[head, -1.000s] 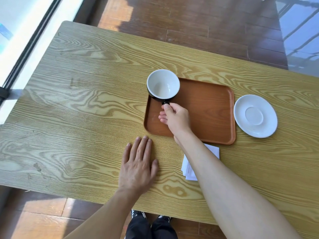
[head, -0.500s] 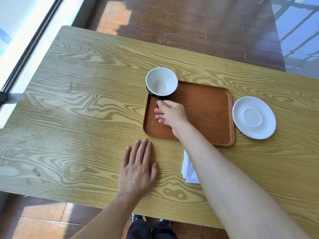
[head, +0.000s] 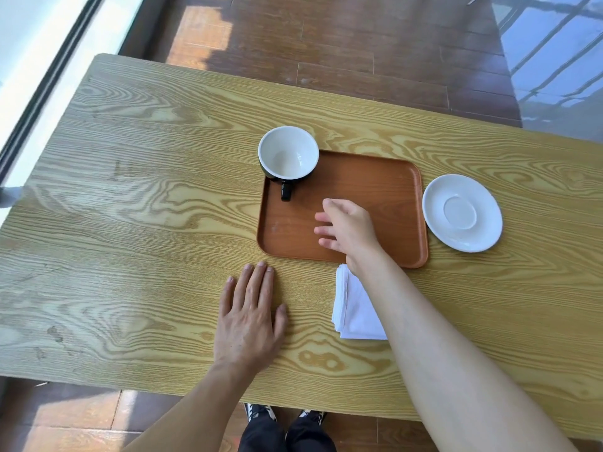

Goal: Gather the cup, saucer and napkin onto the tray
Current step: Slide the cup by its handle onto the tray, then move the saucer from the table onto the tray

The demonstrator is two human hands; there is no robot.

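A dark cup [head: 288,154] with a white inside stands in the far left corner of the brown tray [head: 385,184], its handle pointing toward me. My right hand [head: 347,228] hovers over the tray's middle, fingers apart, holding nothing, a short way from the handle. A white saucer [head: 462,213] lies on the table just right of the tray. A folded white napkin [head: 354,308] lies on the table in front of the tray, partly hidden by my right forearm. My left hand [head: 249,318] rests flat on the table, left of the napkin.
The wooden table [head: 130,223] stretches wide to the left of the tray. Its near edge runs just below my left wrist, with my shoes and a brown floor beneath. A window frame runs along the far left.
My right hand let go of the cup's handle and pulled back toward me over the tray. The cup stays in the tray's corner. My left hand has not moved.
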